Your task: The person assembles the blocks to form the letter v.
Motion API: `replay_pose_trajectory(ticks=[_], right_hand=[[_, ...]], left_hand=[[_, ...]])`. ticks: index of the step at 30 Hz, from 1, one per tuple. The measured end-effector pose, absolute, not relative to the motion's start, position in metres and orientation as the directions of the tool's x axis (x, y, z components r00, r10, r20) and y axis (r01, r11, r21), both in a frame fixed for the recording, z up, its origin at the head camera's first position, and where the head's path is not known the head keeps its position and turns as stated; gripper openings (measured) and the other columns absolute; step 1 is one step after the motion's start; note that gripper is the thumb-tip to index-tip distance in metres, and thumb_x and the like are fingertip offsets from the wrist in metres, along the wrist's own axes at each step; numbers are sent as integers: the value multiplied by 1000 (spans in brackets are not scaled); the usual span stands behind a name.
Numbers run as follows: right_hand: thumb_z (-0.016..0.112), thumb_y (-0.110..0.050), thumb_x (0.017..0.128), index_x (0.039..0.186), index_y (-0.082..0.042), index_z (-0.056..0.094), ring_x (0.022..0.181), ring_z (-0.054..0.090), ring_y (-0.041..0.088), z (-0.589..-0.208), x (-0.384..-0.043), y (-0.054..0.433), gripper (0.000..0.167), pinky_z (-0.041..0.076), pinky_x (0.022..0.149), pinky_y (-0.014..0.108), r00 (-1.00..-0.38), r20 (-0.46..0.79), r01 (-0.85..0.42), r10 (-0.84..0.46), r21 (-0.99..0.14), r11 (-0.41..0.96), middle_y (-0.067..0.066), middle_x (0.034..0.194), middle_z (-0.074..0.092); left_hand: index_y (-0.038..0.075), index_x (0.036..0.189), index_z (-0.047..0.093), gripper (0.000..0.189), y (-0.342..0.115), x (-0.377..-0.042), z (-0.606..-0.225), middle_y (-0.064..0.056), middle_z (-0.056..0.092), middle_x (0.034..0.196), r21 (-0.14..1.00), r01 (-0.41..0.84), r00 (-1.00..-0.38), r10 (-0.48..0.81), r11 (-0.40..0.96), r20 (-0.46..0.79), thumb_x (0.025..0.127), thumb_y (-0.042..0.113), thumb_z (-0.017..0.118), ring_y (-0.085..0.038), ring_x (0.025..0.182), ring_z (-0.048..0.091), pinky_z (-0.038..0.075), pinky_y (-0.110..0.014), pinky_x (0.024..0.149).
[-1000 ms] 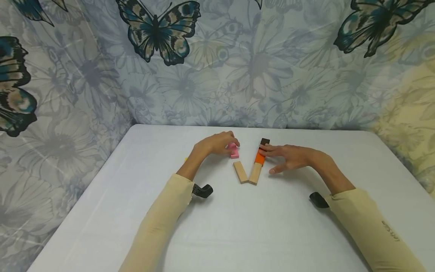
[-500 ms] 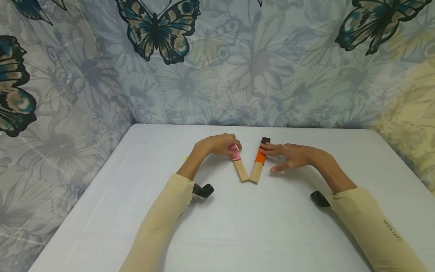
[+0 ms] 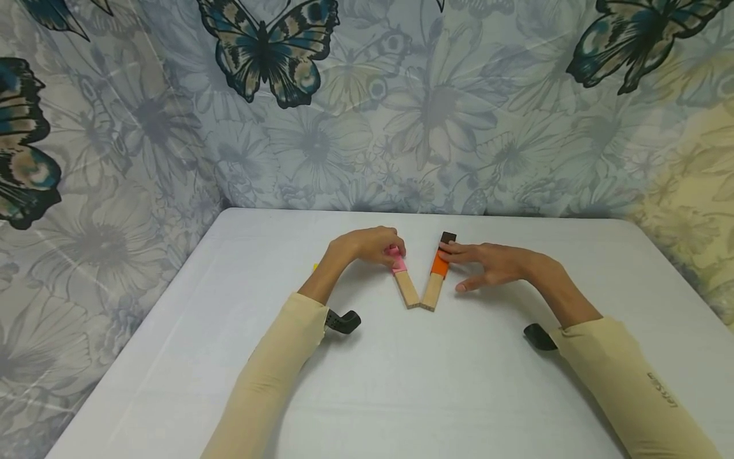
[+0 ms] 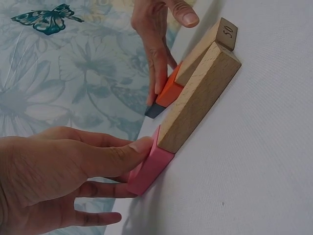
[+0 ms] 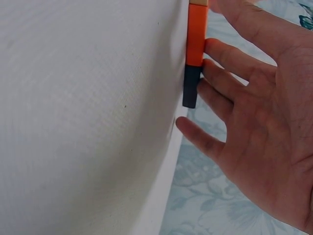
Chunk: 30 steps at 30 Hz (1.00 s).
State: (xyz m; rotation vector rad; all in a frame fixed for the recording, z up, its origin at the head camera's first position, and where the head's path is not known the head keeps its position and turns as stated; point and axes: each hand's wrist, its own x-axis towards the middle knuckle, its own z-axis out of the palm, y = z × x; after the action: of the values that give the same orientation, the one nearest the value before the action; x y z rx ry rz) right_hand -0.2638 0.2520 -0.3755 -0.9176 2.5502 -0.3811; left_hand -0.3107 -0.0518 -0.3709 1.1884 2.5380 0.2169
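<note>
Two rows of blocks lie in a V on the white table. In the head view, the left row is a plain wooden block point(image 3: 406, 290) with a pink block point(image 3: 399, 263) at its far end. My left hand point(image 3: 369, 244) pinches that pink block between thumb and fingers, its end right against the wood in the left wrist view. The right row runs from another wooden block point(image 3: 431, 294), marked with dark digits on its end, through an orange block point(image 3: 439, 268) to a black block point(image 3: 448, 237). Fingertips of my right hand point(image 3: 497, 262) rest on the orange and black blocks, fingers extended.
A small yellow thing point(image 3: 315, 266) peeks out behind the left forearm, mostly hidden. The white table point(image 3: 436, 389) ends at a butterfly-print cloth point(image 3: 401, 127) along the back and left. Black wrist cameras point(image 3: 343, 322) stick out from both sleeves.
My left hand has brought the pink block nearer and up to the far end of the left wooden block, closing the gap and tilting it in line. The right hand stays put.
</note>
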Motion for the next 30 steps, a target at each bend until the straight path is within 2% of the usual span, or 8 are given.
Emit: replay_pose_trajectory(ticks=[10, 19, 30], right_hand=[[74, -54, 92, 163, -14, 36, 159, 23, 48, -376, -263, 252, 89, 24, 124, 73, -701, -276, -547, -657, -382, 744, 18, 174, 22], [74, -54, 92, 162, -12, 36, 159, 24, 48, -376, -265, 252, 90, 24, 123, 74, -703, -265, -558, -660, -370, 743, 18, 174, 23], [75, -54, 92, 162, -12, 36, 160, 22, 47, -377, -265, 251, 90, 23, 124, 74, -701, -275, -550, -658, -378, 744, 17, 174, 22]], left_hand=[[12, 131, 71, 31, -52, -309, -367, -9, 62, 115, 266, 721, -593, 768, 640, -243, 102, 22, 70, -20, 108, 54, 47, -30, 96], [14, 139, 66, 37, -52, -306, -361, -12, 63, 129, 302, 668, -631, 732, 680, -255, 103, 23, 68, -23, 120, 58, 50, -37, 109], [16, 138, 66, 36, -52, -307, -366, -9, 62, 124, 286, 679, -618, 737, 676, -274, 102, 24, 68, -20, 112, 54, 48, -34, 102]])
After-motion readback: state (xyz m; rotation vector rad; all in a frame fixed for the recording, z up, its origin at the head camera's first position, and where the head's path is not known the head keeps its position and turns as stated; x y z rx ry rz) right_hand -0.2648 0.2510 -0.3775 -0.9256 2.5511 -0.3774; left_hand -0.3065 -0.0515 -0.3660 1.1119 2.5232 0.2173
